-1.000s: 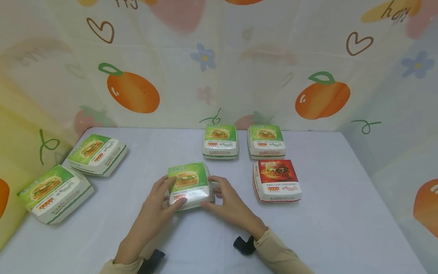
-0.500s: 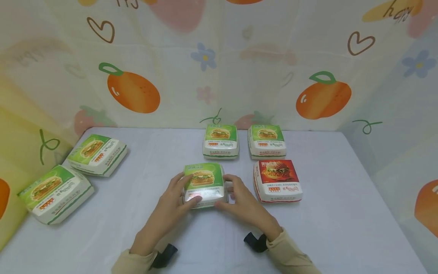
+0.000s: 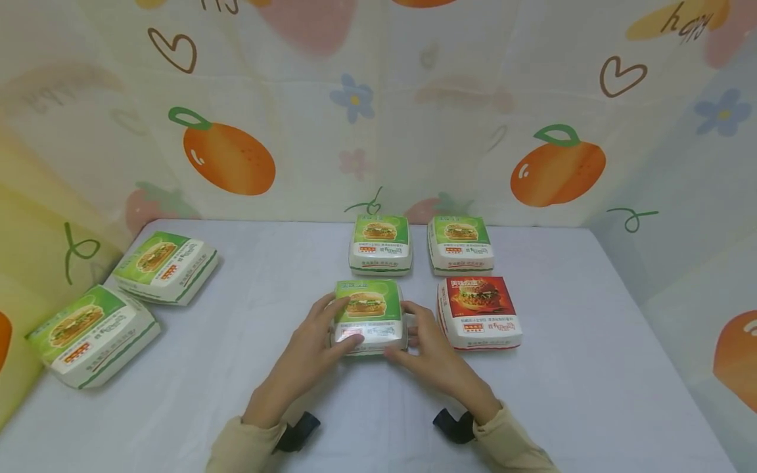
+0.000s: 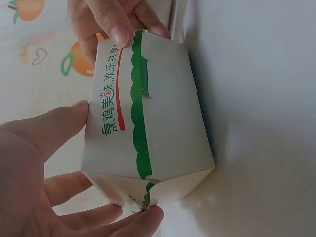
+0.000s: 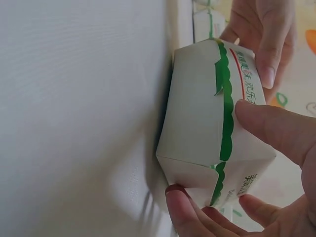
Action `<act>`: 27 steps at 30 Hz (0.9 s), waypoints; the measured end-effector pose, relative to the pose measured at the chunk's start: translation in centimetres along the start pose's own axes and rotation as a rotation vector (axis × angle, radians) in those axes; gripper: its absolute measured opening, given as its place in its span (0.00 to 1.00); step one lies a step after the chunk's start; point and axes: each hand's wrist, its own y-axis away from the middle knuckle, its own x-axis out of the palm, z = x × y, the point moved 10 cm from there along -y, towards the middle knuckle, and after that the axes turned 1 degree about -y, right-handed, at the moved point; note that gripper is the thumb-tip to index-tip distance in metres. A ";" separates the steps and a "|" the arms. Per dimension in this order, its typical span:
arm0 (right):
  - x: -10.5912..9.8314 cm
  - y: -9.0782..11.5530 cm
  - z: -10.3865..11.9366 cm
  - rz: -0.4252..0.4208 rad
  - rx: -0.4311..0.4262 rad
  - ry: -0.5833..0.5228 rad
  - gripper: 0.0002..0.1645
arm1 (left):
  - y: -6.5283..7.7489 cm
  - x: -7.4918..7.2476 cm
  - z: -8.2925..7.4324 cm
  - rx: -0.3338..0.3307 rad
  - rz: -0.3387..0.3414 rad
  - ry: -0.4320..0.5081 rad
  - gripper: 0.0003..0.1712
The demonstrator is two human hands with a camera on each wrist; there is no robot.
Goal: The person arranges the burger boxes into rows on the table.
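The green burger box (image 3: pixel 374 307) sits mid-bench (image 3: pixel 591 381) in the head view, farther right than half a second ago and now close beside the red burger box (image 3: pixel 480 312). The left hand (image 3: pixel 310 351) and right hand (image 3: pixel 436 360) have moved with it, clamped on its opposite sides. The red lid's white heading reads 美味汉堡; smaller print below is too fine to read. Two back boxes (image 3: pixel 380 244) (image 3: pixel 461 244) and two left boxes (image 3: pixel 165 267) (image 3: pixel 92 336) stay put, and "happy" shows on the backdrop cloth (image 3: pixel 414 157).

In the left wrist view, green characters on the box's near face include 美味,欢乐共享, beside a red line and a scalloped green band.

In the right wrist view, the right thumb presses that face, covering the end of the slogan; small lettering marks the side.
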 end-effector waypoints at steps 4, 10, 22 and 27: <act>-0.6 0.2 -0.1 -0.020 0.000 0.002 0.52 | -0.3 0.2 -0.5 0.012 0.000 0.008 0.41; -1.3 0.5 0.0 -0.036 0.010 0.024 0.52 | -0.6 0.5 -1.1 0.027 0.007 0.015 0.41; -1.6 0.8 0.4 -0.029 -0.003 0.074 0.51 | -0.6 0.7 -1.2 0.046 0.031 0.031 0.40; -1.6 0.8 0.6 -0.031 -0.003 0.087 0.51 | -0.6 0.7 -1.2 0.073 0.025 0.037 0.40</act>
